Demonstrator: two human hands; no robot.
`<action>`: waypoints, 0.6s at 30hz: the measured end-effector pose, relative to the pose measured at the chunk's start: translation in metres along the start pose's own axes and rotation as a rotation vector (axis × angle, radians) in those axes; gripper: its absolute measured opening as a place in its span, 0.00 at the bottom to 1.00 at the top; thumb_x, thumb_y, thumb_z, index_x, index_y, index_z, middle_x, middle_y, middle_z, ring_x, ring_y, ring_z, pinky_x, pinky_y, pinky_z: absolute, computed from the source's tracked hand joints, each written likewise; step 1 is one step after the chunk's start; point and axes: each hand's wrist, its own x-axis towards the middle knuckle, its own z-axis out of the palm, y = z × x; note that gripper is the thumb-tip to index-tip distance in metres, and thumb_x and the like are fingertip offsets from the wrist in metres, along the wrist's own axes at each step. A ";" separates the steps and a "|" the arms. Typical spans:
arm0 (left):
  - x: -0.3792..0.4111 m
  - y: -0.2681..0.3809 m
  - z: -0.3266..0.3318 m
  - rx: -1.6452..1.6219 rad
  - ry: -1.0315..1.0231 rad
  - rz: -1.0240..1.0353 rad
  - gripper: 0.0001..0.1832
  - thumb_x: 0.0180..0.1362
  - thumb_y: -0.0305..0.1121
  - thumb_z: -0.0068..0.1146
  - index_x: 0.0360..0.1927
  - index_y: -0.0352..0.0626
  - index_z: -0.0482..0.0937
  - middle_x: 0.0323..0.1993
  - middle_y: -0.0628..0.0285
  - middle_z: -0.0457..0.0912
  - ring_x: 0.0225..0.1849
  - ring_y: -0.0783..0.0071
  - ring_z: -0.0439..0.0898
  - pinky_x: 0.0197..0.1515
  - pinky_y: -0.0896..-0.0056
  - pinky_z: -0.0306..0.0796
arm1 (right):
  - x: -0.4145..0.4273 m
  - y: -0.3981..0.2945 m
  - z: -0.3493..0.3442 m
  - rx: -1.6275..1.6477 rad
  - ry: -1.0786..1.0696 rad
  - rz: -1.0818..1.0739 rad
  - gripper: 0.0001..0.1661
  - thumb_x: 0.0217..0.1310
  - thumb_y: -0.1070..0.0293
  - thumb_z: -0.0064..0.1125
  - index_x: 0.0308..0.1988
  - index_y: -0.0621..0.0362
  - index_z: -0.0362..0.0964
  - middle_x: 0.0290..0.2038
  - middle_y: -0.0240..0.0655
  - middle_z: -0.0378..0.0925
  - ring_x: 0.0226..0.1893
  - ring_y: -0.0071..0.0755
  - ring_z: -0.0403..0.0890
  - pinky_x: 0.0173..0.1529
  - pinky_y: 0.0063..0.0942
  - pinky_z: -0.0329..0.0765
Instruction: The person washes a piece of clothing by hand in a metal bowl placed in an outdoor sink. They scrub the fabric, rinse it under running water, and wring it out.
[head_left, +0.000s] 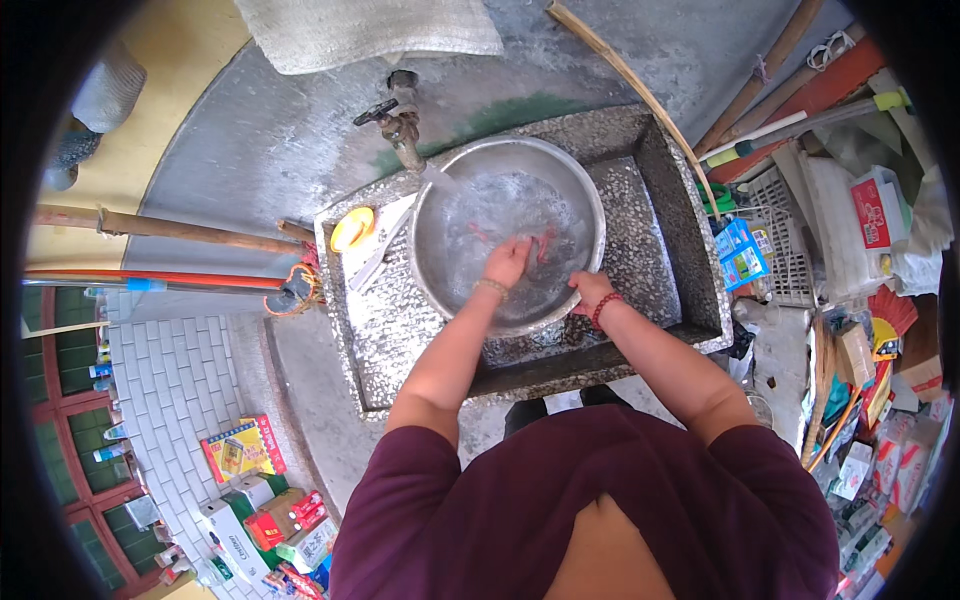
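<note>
A round metal basin (504, 154) rests on a speckled terrazzo sink (697, 247), over its basin and the ledge to the left. Water (442, 180) runs into it from an old metal tap (403, 127). Small reddish pieces (547, 241) float in the rippling water. My left hand (510, 259) is at the water inside the basin, beside one of these pieces; whether its fingers hold anything cannot be made out. At the basin's near right rim, my right hand (591, 291) grips the edge. I wear a beaded bracelet on each wrist.
An orange-yellow dish (352, 229) and a long, flat, pale tool (381, 251) lie on the sink's left ledge. A bent wooden stick (637, 86) leans at the right rear corner. Cartons (247, 525) stand low on the left. A plastic crate (784, 232) is among clutter at right.
</note>
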 end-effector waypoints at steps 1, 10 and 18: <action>-0.002 0.008 -0.007 -0.062 0.001 0.069 0.26 0.58 0.51 0.41 0.46 0.37 0.73 0.47 0.53 0.74 0.52 0.61 0.70 0.56 0.72 0.58 | -0.003 -0.001 0.000 0.011 -0.009 0.003 0.19 0.42 0.76 0.52 0.40 0.68 0.62 0.35 0.47 0.70 0.33 0.46 0.76 0.31 0.45 0.79; -0.009 0.129 -0.080 0.105 0.177 0.259 0.30 0.55 0.53 0.43 0.48 0.34 0.70 0.42 0.43 0.75 0.46 0.52 0.74 0.49 0.67 0.66 | 0.021 0.010 -0.013 0.012 -0.042 0.035 0.19 0.42 0.74 0.53 0.39 0.66 0.63 0.35 0.46 0.70 0.33 0.47 0.77 0.31 0.46 0.79; 0.052 -0.067 -0.059 0.322 0.733 -0.123 0.31 0.48 0.47 0.51 0.50 0.34 0.67 0.42 0.40 0.74 0.46 0.47 0.72 0.50 0.59 0.65 | 0.034 0.023 -0.006 0.006 -0.008 -0.016 0.19 0.39 0.72 0.55 0.37 0.66 0.64 0.32 0.46 0.70 0.30 0.45 0.76 0.28 0.44 0.77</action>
